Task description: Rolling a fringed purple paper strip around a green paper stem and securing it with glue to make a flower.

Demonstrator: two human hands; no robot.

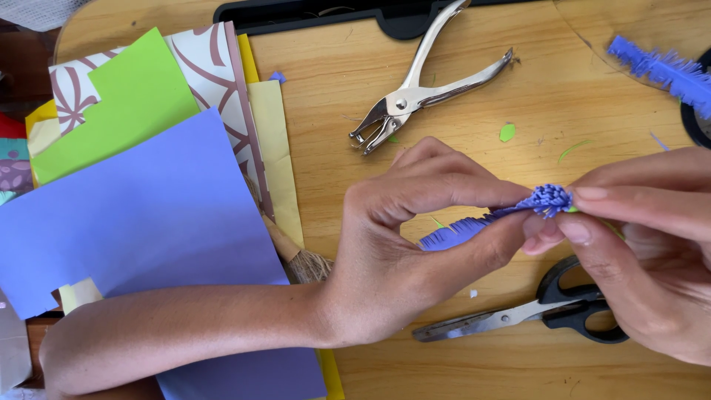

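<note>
Above a pale wooden desk, the left hand and right hand both pinch a fringed purple paper strip, its end coiled into a tuft. Scissors lie beneath; a metal hole punch and coloured paper sheets lie nearby.

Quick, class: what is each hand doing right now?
Left hand: pinching the fringed purple paper strip.
Right hand: pinching the strip's rolled end.

Purple fringed paper strip, partly rolled, held above table
</note>
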